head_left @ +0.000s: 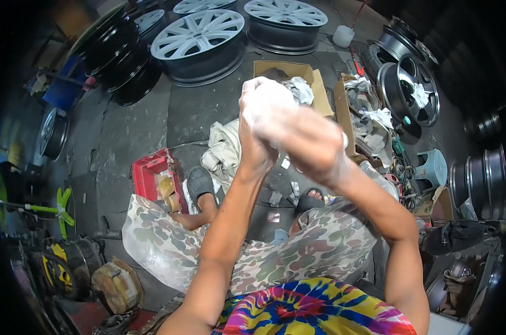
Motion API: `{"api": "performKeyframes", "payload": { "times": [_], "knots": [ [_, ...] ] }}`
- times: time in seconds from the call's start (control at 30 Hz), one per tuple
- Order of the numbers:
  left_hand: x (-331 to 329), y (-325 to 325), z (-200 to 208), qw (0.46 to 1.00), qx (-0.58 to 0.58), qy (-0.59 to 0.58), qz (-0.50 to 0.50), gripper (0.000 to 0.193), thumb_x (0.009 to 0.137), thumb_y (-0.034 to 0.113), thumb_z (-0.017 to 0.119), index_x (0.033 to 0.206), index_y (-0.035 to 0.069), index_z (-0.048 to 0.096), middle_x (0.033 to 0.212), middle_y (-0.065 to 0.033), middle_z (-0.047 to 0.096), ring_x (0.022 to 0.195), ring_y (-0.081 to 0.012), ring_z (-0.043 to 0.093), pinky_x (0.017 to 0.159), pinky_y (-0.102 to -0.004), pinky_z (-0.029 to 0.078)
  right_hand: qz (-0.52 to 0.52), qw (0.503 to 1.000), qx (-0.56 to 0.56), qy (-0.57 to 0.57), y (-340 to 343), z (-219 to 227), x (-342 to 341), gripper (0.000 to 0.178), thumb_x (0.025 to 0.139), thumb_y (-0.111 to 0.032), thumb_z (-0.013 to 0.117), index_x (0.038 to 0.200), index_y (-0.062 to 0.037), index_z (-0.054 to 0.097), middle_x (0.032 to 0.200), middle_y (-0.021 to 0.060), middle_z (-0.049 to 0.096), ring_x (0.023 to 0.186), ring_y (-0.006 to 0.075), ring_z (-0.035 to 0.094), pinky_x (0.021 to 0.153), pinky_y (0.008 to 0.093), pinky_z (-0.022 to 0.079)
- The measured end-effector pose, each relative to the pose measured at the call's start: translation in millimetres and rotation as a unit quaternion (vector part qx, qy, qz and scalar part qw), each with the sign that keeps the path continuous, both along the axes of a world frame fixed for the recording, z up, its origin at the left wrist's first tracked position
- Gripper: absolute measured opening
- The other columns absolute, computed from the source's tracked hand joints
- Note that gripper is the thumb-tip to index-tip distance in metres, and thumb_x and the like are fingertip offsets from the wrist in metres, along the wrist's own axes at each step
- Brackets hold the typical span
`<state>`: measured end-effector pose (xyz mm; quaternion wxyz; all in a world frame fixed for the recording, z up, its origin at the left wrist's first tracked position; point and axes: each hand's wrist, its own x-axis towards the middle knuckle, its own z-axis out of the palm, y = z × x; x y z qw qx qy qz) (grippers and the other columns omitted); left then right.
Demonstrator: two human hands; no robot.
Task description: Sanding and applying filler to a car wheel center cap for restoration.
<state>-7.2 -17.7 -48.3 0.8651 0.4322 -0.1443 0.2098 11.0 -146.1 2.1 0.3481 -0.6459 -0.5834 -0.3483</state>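
Both hands are raised together in front of me, above the floor between my feet. My left hand [255, 148] is upright, with its fingers curled around a bright white wad [269, 103]. Glare washes out the wad, so I cannot tell whether it is cloth or something else. Across it from the right comes my right hand [314, 142], blurred by motion, its fingers against the white thing and their grip smeared. Below the hands, a crumpled off-white cloth [220, 153] lies on the floor beside my slippered foot.
Grey-faced wheel rims [200, 36] stand at the back, with a black rim stack [121, 67] left of them. Cardboard boxes [342, 103] of rags and sanding scraps sit ahead right. A red crate [147, 164] is by my left foot; a pale blue stool [431, 167] stands right.
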Motion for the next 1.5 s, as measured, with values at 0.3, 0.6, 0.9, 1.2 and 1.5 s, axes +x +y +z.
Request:
{"api": "performKeyframes", "payload": {
  "times": [0.3,0.6,0.9,1.2,1.5],
  "knots": [
    [4,16,-8,0.967,-0.161,-0.032,-0.194,0.05,0.109,0.045,0.03,0.123,0.005,0.056,0.119,-0.009,0.063,0.114,-0.0205,0.06,0.103,-0.0364,0.045,0.007,1.0,-0.016,-0.02,-1,-5,-3,0.035,0.076,-0.002,0.065,0.111,-0.0025,0.07,0.106,0.0133,0.071,0.099,0.0306,0.071,0.088,0.0418,0.057],
    [13,1,5,0.993,-0.109,0.047,-0.027,0.047,0.107,0.047,0.033,0.114,0.006,0.055,0.096,-0.0056,0.064,0.081,-0.0189,0.063,0.07,-0.0332,0.053,0.002,1.0,-0.012,0.017,-1,-10,19,0.036,0.074,0.003,0.065,0.109,-0.0026,0.071,0.105,0.0129,0.072,0.099,0.0312,0.071,0.088,0.039,0.058],
    [3,16,23,0.991,-0.093,0.063,-0.078,0.042,0.106,0.049,0.033,0.111,0.011,0.051,0.097,-0.0099,0.064,0.069,-0.0219,0.063,0.053,-0.0309,0.051,-0.146,0.912,0.097,0.37,-33,-5,43,0.01,0.087,0.001,0.066,0.097,0.0007,0.069,0.103,0.0122,0.074,0.09,0.0155,0.069,0.082,0.0266,0.052],
    [3,23,29,0.994,-0.063,0.04,-0.083,0.042,0.106,0.047,0.031,0.114,0.011,0.051,0.103,-0.0112,0.064,0.076,-0.0204,0.068,0.052,-0.0277,0.057,-0.065,0.949,0.056,0.302,-39,-9,31,0.016,0.084,-0.003,0.067,0.095,0.0005,0.056,0.095,0.0107,0.065,0.086,0.019,0.064,0.079,0.0309,0.051],
    [3,16,29,0.994,-0.065,0.064,-0.065,0.043,0.107,0.047,0.028,0.112,0.011,0.053,0.101,-0.0112,0.066,0.074,-0.0187,0.067,0.055,-0.0285,0.057,-0.044,0.99,-0.009,0.137,-32,5,20,0.034,0.074,-0.002,0.08,0.103,-0.0023,0.061,0.091,0.0097,0.059,0.074,0.0211,0.061,0.066,0.0328,0.051]
  ]
}}
